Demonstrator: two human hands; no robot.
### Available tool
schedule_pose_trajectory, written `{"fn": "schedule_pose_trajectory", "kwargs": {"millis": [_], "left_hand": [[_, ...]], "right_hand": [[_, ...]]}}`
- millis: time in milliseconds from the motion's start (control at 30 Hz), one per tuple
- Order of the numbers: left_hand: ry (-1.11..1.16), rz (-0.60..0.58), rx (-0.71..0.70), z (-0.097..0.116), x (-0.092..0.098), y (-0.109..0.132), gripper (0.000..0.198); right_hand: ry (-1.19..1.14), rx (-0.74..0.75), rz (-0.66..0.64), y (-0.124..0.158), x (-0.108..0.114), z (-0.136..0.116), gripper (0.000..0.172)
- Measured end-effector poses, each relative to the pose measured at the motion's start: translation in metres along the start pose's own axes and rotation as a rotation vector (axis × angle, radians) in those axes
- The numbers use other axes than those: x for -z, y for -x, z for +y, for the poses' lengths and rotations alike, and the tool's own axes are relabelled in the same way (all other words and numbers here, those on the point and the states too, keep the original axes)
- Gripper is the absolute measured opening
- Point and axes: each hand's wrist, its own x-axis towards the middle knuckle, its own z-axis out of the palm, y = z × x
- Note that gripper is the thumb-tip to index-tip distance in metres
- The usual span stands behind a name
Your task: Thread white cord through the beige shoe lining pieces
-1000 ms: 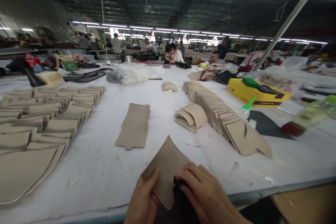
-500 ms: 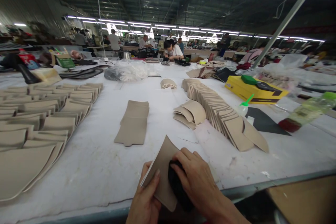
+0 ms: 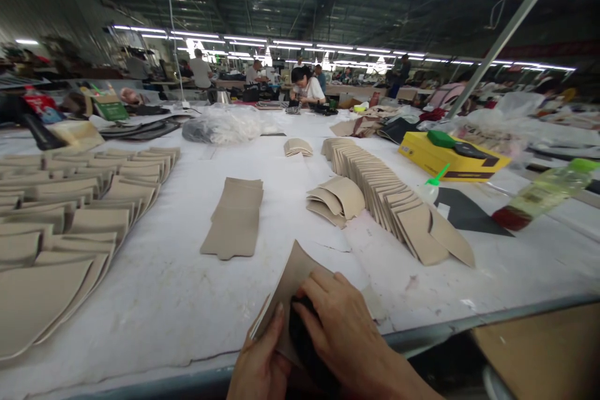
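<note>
My left hand [image 3: 263,353] is closed round the lower left edge of a beige leather-like panel [image 3: 294,270], thumb on its face. The panel is tilted up above the table's near edge. In my right hand [image 3: 344,328] is a bunched black cloth or pad [image 3: 304,339], pressed against the panel's face; its exact kind is hard to make out. My right fingers hide part of the panel. Beyond my hands lies a short stack of similar beige pieces [image 3: 233,222]. Curved beige pieces [image 3: 340,199] are fanned out to its right.
Rows of beige panels [image 3: 42,294] cover the left side of the white-covered table [image 3: 159,287]. A long overlapping row of pieces [image 3: 375,190] runs along the right. Past it are a yellow box [image 3: 450,159], a green-tipped bottle [image 3: 430,187] and a lying plastic bottle [image 3: 539,197]. A co-worker [image 3: 307,87] sits opposite.
My right hand has moved a little left and down across the panel with the black cloth. My left hand keeps its hold. The whole view has shifted slightly.
</note>
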Motion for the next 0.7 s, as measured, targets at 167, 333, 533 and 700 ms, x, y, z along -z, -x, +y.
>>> {"fn": "schedule_pose_trajectory", "kwargs": {"millis": [167, 333, 533, 700], "left_hand": [[0.149, -0.047, 0.1, -0.0021, 0.0031, -0.0006, 0.032], [0.175, -0.044, 0.09, -0.0048, 0.0031, 0.0, 0.032], [0.134, -0.044, 0.076, -0.0069, 0.0023, 0.0011, 0.036], [0.147, -0.046, 0.072, -0.0089, 0.0057, -0.0006, 0.035]], "right_hand": [[0.046, -0.04, -0.001, 0.0004, 0.0036, -0.0004, 0.01], [0.066, -0.049, -0.019, 0.0004, 0.0027, 0.0003, 0.009], [0.024, -0.026, -0.055, 0.0004, 0.0011, 0.0009, 0.009], [0.102, -0.07, -0.031, 0.0004, -0.0005, 0.0014, 0.01]]}}
